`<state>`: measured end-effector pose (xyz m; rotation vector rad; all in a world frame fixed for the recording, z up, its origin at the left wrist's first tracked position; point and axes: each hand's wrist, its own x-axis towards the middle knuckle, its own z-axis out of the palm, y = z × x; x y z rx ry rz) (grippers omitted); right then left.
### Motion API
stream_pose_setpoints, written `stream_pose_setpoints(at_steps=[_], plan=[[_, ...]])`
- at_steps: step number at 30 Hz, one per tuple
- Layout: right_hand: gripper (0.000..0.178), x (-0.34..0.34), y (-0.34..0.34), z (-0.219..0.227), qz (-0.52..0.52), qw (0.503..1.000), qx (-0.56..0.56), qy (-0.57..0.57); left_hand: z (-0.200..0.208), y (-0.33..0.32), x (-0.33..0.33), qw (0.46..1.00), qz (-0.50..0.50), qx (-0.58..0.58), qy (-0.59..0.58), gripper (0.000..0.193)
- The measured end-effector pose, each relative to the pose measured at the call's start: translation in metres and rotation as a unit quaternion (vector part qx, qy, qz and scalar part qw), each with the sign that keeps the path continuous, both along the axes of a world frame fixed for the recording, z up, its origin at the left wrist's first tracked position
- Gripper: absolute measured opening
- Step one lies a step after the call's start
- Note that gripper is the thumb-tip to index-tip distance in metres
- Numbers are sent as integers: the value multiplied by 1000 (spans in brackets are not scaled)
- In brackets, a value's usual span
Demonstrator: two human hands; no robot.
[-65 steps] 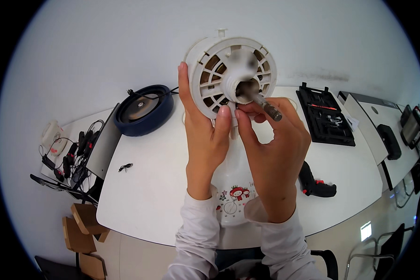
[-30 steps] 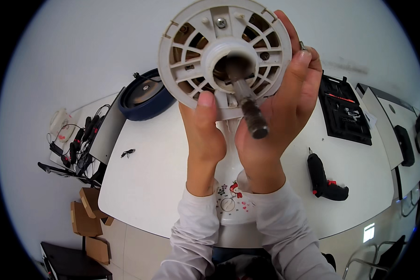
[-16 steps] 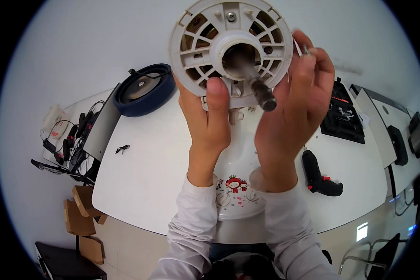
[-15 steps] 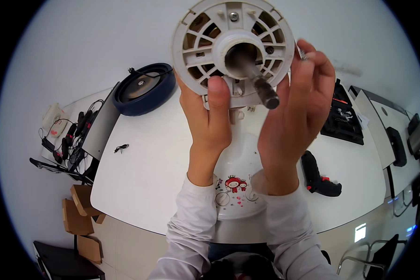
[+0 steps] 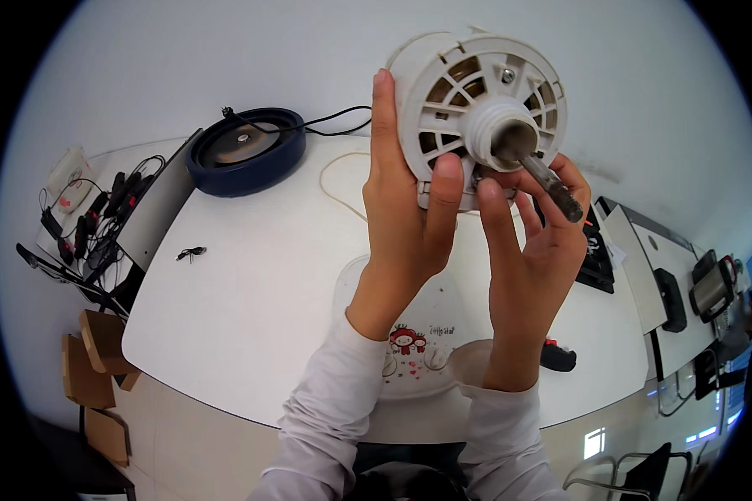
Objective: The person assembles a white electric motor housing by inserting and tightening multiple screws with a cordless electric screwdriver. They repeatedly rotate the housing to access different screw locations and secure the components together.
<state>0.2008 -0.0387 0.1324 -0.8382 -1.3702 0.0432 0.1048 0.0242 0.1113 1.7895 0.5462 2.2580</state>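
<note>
A white fan motor (image 5: pixel 482 125) with a slotted round housing is raised in front of me, its metal shaft (image 5: pixel 551 185) pointing down to the right from a threaded collar. My left hand (image 5: pixel 401 213) is closed around the housing's left side, thumb at its lower front. Beneath the collar, my right hand (image 5: pixel 530 263) pinches with thumb and finger against the housing's lower edge. A small silvery screw appears to be at those fingertips, mostly hidden. Below my hands a white fan base (image 5: pixel 418 376) with red cartoon figures lies on the table.
A dark blue round base (image 5: pixel 251 171) with a black cord stands at the back left of the white table (image 5: pixel 251 334). A short black cable (image 5: pixel 190 253) lies left. Behind my right hand are a black tool case (image 5: pixel 597 263) and a black-and-red tool (image 5: pixel 558 356), both partly hidden.
The fan motor has moved right and turned, showing more of its left side. My right hand has come from beside the housing, with a small silvery screw in its fingertips, to beneath the collar.
</note>
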Motion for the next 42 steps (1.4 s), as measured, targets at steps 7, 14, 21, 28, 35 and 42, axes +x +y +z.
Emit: stream_pose_setpoints(at_steps=[7,14,21,28,35,42], plan=[[18,-26,-7,2,-64,996,7,55,1,4,1,1000,5,27,-10,79],[25,-42,0,-8,34,984,27,171,1,3,2,1000,7,14,-20,78],[23,-54,12,-16,91,958,57,266,4,-1,4,999,8,7,-38,80],[21,-49,13,-18,-83,985,119,92,1,5,7,998,23,23,-47,78],[26,-54,7,-14,40,975,33,216,1,4,6,998,27,20,-45,78],[38,-61,9,-12,141,936,37,321,4,2,7,998,30,8,-49,79]])
